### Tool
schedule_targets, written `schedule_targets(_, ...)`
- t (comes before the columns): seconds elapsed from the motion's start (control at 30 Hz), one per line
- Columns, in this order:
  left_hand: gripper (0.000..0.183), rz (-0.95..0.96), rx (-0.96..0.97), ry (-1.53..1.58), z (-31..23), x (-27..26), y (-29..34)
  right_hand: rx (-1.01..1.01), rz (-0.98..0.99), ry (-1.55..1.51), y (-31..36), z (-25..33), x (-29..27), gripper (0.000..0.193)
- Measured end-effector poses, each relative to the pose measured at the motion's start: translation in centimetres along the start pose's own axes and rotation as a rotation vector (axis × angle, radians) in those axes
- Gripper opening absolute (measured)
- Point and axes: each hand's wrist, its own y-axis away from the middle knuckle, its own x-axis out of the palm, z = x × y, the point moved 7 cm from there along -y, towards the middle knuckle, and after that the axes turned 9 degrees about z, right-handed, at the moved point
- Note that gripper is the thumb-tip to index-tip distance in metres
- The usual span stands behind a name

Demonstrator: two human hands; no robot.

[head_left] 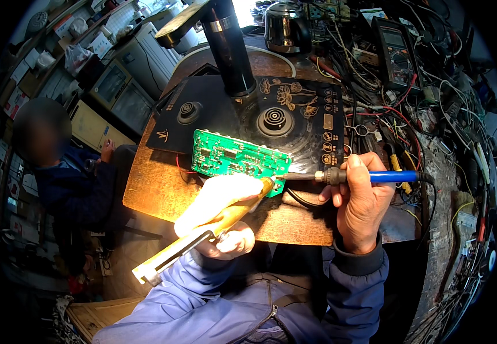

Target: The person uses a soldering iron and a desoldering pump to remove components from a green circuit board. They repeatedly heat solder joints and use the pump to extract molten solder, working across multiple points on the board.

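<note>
My left hand (217, 198), brightly lit, is closed round a yellow desoldering pump (171, 249), a long tube with a bent metal bar along its side. The pump slants up to the lower right part of a green circuit board (220, 157). The board is tilted, its soldered face toward me; my left fingers overlap its lower edge, and whether they also grip it I cannot tell. From the right, my right hand (360, 209) grips a soldering iron (394, 176) with a blue handle. The iron's tip meets the board's right end, close beside the pump's nozzle.
Behind the board lies a black panel (225, 117) with two round ringed parts, on a wooden table (162, 189). A black post (228, 51) stands over it. A kettle (286, 28), a multimeter (397, 51) and tangled wires crowd the back and right. A person (82, 178) sits at left.
</note>
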Motion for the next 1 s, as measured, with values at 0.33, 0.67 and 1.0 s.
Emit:
schedule_targets(0.33,0.057,0.016,-0.028,-0.006,0.1,-0.3,0.6,0.009,-0.012,0.015,0.3,0.1,-0.3,0.018)
schedule_targets(0.67,0.058,-0.097,-0.107,0.161,0.4,-0.7,0.4,0.045,-0.060,0.056,0.6,-0.1,0.0,0.019)
schedule_targets(1.0,0.036,-0.473,-0.201,0.663,-0.6,-6.3,-0.7,-0.002,-0.080,0.038,0.1,0.0,-0.5,0.022)
